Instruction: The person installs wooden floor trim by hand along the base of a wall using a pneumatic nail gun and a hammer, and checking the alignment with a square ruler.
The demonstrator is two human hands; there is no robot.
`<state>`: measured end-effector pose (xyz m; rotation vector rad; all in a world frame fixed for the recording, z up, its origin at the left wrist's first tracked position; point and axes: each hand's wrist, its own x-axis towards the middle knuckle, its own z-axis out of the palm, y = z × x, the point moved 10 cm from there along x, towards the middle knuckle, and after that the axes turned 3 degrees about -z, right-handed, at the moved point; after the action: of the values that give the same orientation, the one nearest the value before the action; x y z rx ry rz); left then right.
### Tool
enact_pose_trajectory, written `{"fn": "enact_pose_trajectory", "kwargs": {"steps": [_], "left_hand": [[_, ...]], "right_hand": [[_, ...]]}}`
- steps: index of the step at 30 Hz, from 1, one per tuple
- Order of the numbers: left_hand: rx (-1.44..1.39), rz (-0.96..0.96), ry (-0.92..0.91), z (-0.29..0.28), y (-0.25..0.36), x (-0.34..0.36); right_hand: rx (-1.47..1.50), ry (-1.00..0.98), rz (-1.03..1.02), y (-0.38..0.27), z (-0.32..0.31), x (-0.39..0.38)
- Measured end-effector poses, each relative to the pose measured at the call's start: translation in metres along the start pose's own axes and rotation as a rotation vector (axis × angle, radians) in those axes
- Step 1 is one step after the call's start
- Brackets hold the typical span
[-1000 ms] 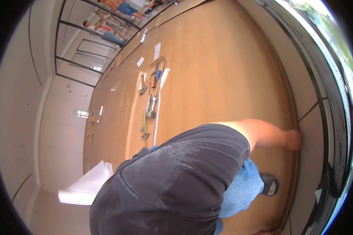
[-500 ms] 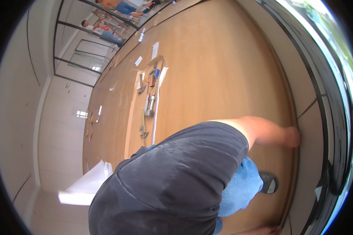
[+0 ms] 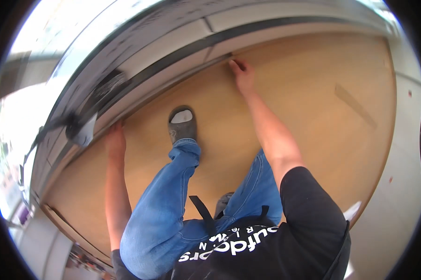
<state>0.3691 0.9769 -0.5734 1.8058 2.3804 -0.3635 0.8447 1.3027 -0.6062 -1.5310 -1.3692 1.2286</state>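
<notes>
A thin trim strip (image 3: 180, 82) runs along the joint between the wood-look floor (image 3: 303, 88) and the low wall. At its far right end is my right hand (image 3: 243, 77), with thumb and fingers curled round the strip's tip. Farther left along the same edge, my left hand (image 3: 116, 136) reaches to the foot of the wall. Its fingers are blurred, and their grip cannot be made out. Between the two hands my slipper-clad foot (image 3: 182, 123) stands on the floor, close to the strip.
Beside the floor rises the low pale wall (image 3: 194, 59), with a dark window frame (image 3: 173, 58) above it. A dark object with a pale flap (image 3: 85, 132) hangs near the left hand. Another pale wall (image 3: 408, 140) borders the floor at right.
The view has swung round, so the window wall now lies ahead and to the left instead of at right. Both hands now show at the floor edge; tools and other people have left view.
</notes>
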Motion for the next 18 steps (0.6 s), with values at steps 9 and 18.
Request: {"fn": "enact_pose_trajectory", "kwargs": {"steps": [9,18], "left_hand": [[0.062,-0.150,-0.202,-0.011,-0.033,-0.030],[0.094,-0.075,-0.123,-0.021,-0.040,-0.019]], "right_hand": [[0.166,0.015,0.060,-0.027,0.013,-0.034],[0.140,0.012,0.066,-0.039,0.022,-0.027]]}}
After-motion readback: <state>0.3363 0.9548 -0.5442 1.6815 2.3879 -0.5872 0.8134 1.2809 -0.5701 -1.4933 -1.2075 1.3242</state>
